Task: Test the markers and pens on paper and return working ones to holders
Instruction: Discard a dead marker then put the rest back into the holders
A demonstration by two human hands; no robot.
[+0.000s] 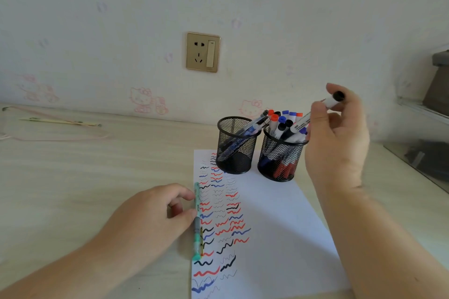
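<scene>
The paper [267,226], striped with red, blue and black squiggles, is lying on the desk [97,177] under two mesh holders. The right holder [279,158] is bristling with markers; the left holder [235,148] is keeping pens. The right hand [337,138] is gripping a black-capped marker [315,114] above the right holder. The left hand [155,213] is pinching a green pen [198,221] at the paper's edge.
</scene>
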